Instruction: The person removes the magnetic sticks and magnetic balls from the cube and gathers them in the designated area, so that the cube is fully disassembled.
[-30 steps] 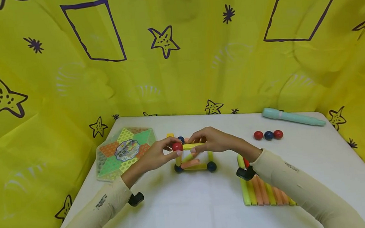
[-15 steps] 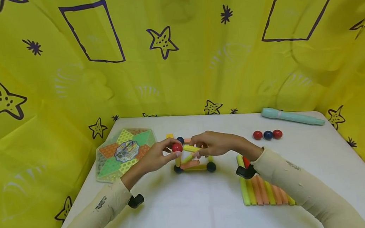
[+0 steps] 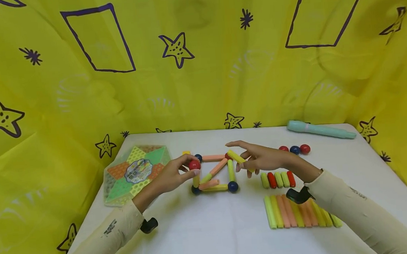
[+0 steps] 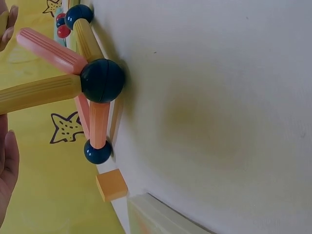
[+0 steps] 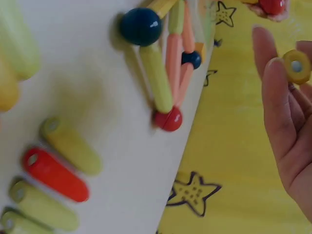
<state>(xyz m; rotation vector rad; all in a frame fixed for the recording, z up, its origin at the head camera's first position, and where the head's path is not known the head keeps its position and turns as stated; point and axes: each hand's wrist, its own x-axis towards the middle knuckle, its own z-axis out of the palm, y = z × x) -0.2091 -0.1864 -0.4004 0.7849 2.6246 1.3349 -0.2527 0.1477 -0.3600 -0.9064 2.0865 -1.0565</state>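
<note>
While the left hand [image 3: 178, 171] pinches one red ball [image 3: 194, 165] above the left side of a stick-and-ball frame [image 3: 217, 188], the right hand [image 3: 264, 157] grips one yellow stick [image 3: 237, 157], raised over the frame's right side with its index finger extended. Four balls mark the frame's corners: three blue balls [image 3: 233, 186] and one red corner ball [image 3: 228, 156] at far right. Four sticks form its sides, and two diagonal sticks [image 3: 218, 166], one pink and one green, run end to end across it. From the near left corner rise two more: a tilted pink stick [image 4: 51, 50] and a yellow post [image 4: 39, 94]; whether that post touches the held ball I cannot tell.

To the right lie three loose balls [image 3: 295, 149] (two red, one blue), five short sticks [image 3: 279, 179] (three green, two red), and, nearer, about ten long sticks [image 3: 290, 211], some partly behind a sleeve [image 3: 358, 208]. One orange block [image 4: 111, 185] and one patterned box [image 3: 139, 171] sit left, one teal rod [image 3: 320, 130] far right.

White and smooth, the counter [image 3: 204, 233] is surrounded by yellow sheeting [image 3: 201, 95] printed with stars.
</note>
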